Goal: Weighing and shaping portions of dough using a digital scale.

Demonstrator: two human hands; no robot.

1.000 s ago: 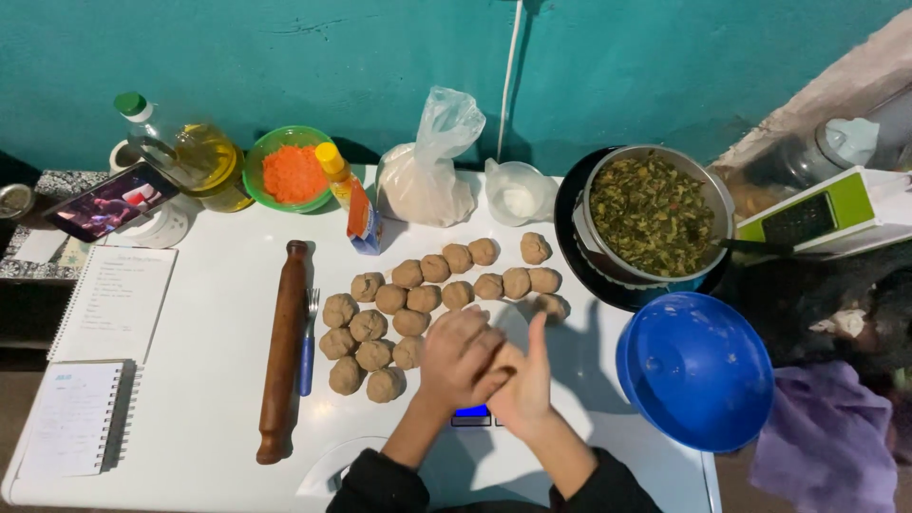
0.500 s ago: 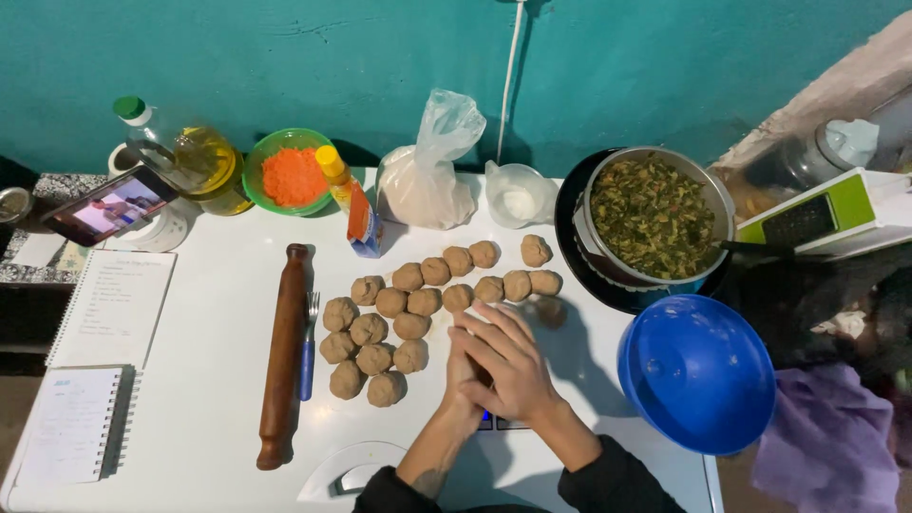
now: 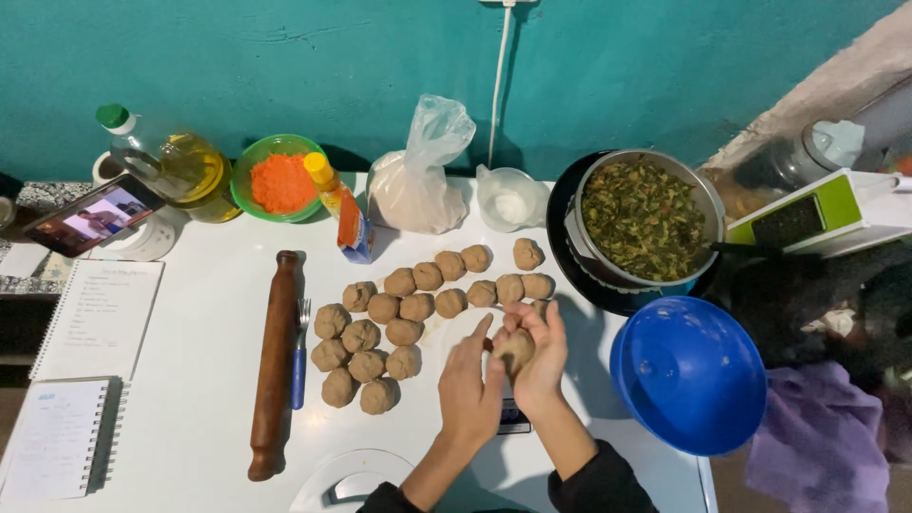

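Both hands cup one brown dough ball above the table's near edge: right hand curled around it, left hand with fingers together, pressed flat to its side. Most of the ball is hidden by the palms. A dark flat thing under the wrists is too covered to identify. Finished brown dough balls lie mid-table, wooden rolling pin toward the left edge, blue plastic bowl overhanging the right edge. White table, teal wall behind
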